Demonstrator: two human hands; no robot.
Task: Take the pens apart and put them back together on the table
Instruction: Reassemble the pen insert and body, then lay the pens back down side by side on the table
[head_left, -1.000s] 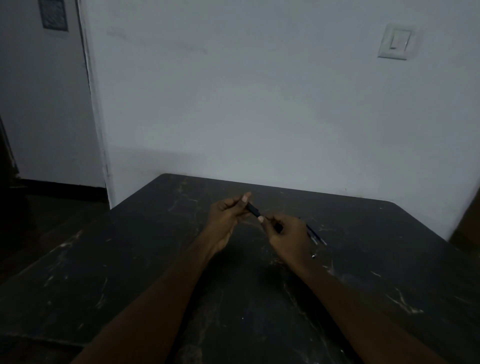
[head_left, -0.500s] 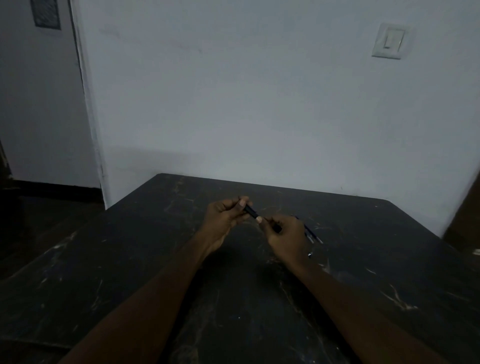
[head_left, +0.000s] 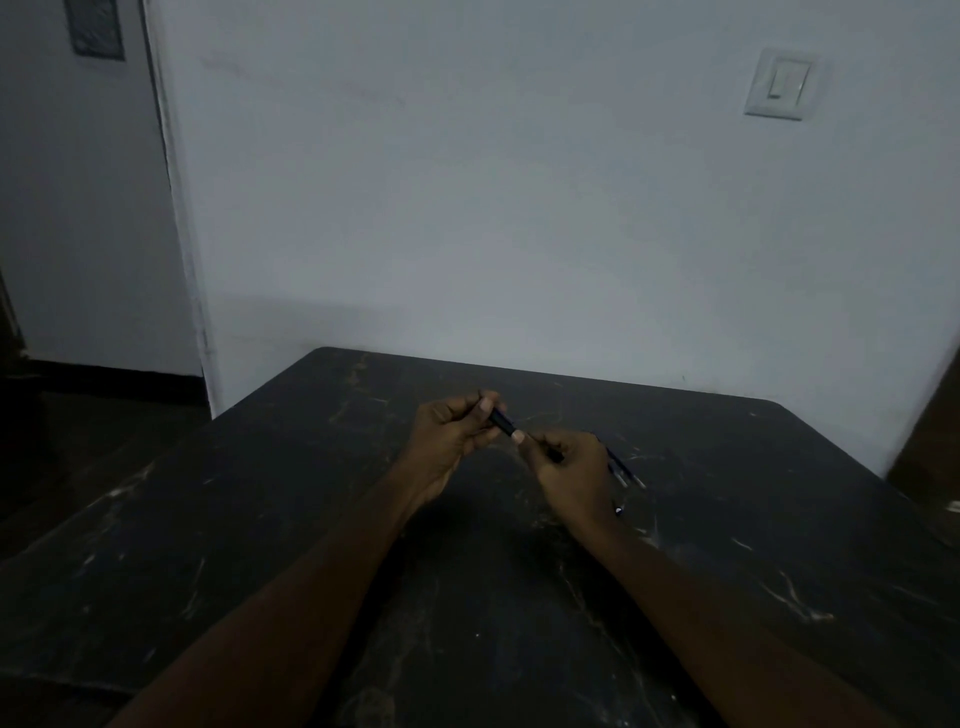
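A dark pen (head_left: 503, 422) is held above the dark table (head_left: 291, 499) between both hands. My left hand (head_left: 451, 439) pinches its upper left end with thumb and fingers. My right hand (head_left: 571, 470) grips its lower right end, and the fingers hide that part. More pens (head_left: 623, 467) lie on the table just right of my right hand, thin with light tips, partly hidden by it. A small pale piece (head_left: 618, 511) lies by my right wrist.
The scratched table runs up to a white wall (head_left: 519, 234) with a light switch (head_left: 781, 85). A doorway and dark floor (head_left: 78, 431) lie left of the table. The room is dim.
Both hands stay on the same pen with almost no shift. The view has drifted slightly.
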